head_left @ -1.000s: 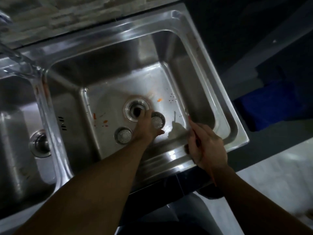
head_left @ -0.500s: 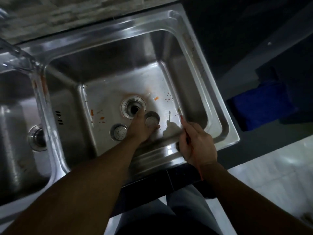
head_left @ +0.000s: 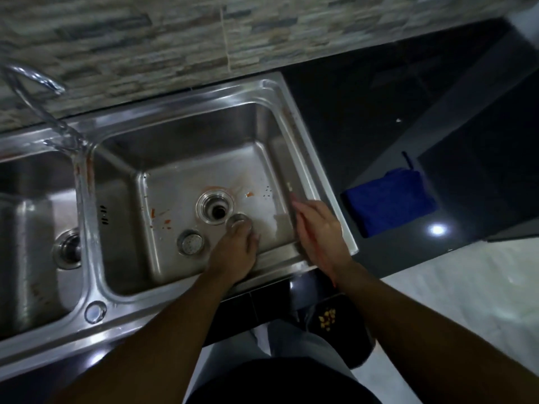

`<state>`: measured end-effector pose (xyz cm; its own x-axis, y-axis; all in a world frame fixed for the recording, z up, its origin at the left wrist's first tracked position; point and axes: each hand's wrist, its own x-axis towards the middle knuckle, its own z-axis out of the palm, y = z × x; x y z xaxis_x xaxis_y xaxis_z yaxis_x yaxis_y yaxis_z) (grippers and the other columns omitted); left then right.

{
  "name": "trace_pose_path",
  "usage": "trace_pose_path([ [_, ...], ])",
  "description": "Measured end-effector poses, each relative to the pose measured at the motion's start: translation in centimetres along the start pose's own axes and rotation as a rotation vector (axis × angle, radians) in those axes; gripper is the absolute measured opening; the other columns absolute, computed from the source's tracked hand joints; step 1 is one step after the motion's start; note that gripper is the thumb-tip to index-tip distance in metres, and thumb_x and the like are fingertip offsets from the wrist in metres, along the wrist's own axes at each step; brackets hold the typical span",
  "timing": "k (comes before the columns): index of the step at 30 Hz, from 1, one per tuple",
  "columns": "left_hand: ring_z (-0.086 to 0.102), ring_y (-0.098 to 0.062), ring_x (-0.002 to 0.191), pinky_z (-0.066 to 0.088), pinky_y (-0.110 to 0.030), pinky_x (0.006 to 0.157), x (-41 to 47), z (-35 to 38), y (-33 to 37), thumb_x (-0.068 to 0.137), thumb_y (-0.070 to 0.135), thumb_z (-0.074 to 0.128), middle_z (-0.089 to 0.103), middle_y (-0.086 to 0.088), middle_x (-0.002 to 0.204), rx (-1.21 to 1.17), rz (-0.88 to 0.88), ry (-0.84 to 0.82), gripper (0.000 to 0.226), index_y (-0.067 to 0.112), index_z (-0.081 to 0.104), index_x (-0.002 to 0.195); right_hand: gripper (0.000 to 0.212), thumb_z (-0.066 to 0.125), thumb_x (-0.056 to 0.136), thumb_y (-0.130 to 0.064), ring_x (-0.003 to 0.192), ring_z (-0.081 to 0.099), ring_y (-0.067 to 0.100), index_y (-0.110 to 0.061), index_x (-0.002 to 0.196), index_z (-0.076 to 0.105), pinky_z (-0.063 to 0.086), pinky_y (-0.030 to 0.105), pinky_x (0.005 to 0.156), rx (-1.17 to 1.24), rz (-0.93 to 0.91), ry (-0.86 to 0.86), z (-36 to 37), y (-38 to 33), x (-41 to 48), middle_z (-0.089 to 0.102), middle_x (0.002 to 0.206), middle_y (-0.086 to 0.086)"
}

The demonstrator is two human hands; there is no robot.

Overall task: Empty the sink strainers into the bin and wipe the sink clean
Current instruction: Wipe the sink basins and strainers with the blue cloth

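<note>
- Strainers sit in the sink's right basin (head_left: 204,141): the first strainer (head_left: 237,219) just beside the open drain (head_left: 215,209), the second strainer (head_left: 191,242) to its left on the basin floor.
- The left hand (head_left: 236,255) reaches in, fingers curled onto the first strainer.
- The right hand (head_left: 319,231) is at the basin's right rim, blurred; I cannot tell whether it grips anything.
- A blue cloth (head_left: 388,199) lies on the dark surface (head_left: 350,112).
- A bin (head_left: 338,339) holding yellow scraps stands below.
</note>
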<state>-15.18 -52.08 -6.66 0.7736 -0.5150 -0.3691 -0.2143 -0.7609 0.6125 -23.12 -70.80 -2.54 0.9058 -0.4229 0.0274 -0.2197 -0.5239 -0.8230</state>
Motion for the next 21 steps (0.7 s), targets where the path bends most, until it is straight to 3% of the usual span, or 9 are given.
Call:
trace_pose_path([
  [1,0.053,-0.032,0.129,0.046,-0.043,0.106,0.1,0.6,0.9,0.103,0.033,0.047,0.051,-0.011,0.145,-0.006,0.003,0.004,0.039,0.015,0.052,0.138,0.026,0.060,0.097,-0.013,0.085,0.062,-0.003,-0.003,0.120,0.065,0.049,0.006,0.080,0.128,0.080,0.024,-1.1,0.0,1.0,0.065,0.102,-0.002],
  [3,0.052,-0.031,0.130,0.045,-0.044,0.107,0.4,2.0,2.6,0.102,0.036,0.047,0.051,-0.010,0.145,-0.012,-0.008,0.035,0.042,0.017,0.051,0.139,0.027,0.063,0.095,-0.030,0.076,0.067,0.006,-0.016,0.118,0.063,0.054,0.016,0.066,0.155,0.133,-0.012,-3.6,0.6,3.2,0.067,0.094,0.000],
  [6,0.052,-0.030,0.129,0.042,-0.040,0.109,1.1,4.1,4.9,0.101,0.037,0.046,0.056,-0.010,0.140,0.032,0.024,0.067,0.042,0.016,0.053,0.137,0.036,0.068,0.088,-0.049,0.095,0.070,0.012,-0.036,0.120,0.061,0.057,0.028,0.080,-0.014,-0.040,0.022,-6.1,3.1,7.0,0.070,0.108,-0.007],
  [10,0.060,-0.028,0.111,0.048,-0.040,0.100,1.1,6.2,6.7,0.101,0.045,0.036,0.065,-0.010,0.121,0.107,0.092,0.081,0.047,0.011,0.060,0.123,0.033,0.060,0.085,-0.059,0.088,0.062,0.016,-0.047,0.116,0.061,0.052,0.045,0.088,-0.281,-0.128,-0.022,-7.0,7.3,12.8,0.067,0.099,0.002],
  [12,0.060,-0.025,0.099,0.051,-0.040,0.090,1.0,6.4,6.7,0.100,0.045,0.029,0.066,-0.008,0.108,0.113,0.118,0.116,0.050,0.011,0.062,0.114,0.039,0.050,0.087,-0.067,0.109,0.062,0.015,-0.053,0.124,0.055,0.047,0.043,0.104,-0.405,-0.172,-0.106,-7.4,8.2,15.1,0.066,0.116,-0.012],
  [13,0.060,-0.024,0.097,0.051,-0.039,0.088,1.0,6.4,6.6,0.099,0.043,0.029,0.066,-0.007,0.106,0.097,0.120,0.130,0.048,0.012,0.062,0.111,0.045,0.045,0.091,-0.066,0.124,0.055,0.009,-0.050,0.133,0.050,0.042,0.039,0.111,-0.444,-0.205,-0.162,-7.5,8.4,16.1,0.058,0.131,-0.020],
  [15,0.060,-0.025,0.097,0.052,-0.038,0.087,1.2,6.4,6.5,0.099,0.038,0.033,0.065,-0.008,0.105,0.077,0.119,0.158,0.042,0.010,0.062,0.110,0.050,0.045,0.100,-0.041,0.136,0.046,0.014,-0.030,0.148,0.040,0.037,0.039,0.116,-0.588,-0.281,-0.271,-8.0,8.9,17.5,0.038,0.154,-0.013],
  [18,0.062,-0.027,0.095,0.054,-0.038,0.084,1.0,6.5,6.6,0.098,0.030,0.039,0.067,-0.011,0.103,0.070,0.123,0.184,0.035,0.008,0.063,0.109,0.062,0.051,0.094,0.002,0.124,0.055,0.032,-0.010,0.152,0.032,0.048,0.043,0.106,-0.803,-0.311,-0.335,-8.2,9.3,19.6,0.019,0.162,0.001],
  [21,0.062,-0.025,0.093,0.054,-0.038,0.081,1.1,6.6,6.5,0.098,0.027,0.044,0.065,-0.009,0.102,0.059,0.110,0.175,0.027,0.010,0.061,0.110,0.066,0.051,0.092,0.009,0.126,0.053,0.032,-0.007,0.153,0.031,0.049,0.043,0.104,-0.824,-0.276,-0.356,-7.9,9.0,21.3,0.015,0.164,0.002],
])
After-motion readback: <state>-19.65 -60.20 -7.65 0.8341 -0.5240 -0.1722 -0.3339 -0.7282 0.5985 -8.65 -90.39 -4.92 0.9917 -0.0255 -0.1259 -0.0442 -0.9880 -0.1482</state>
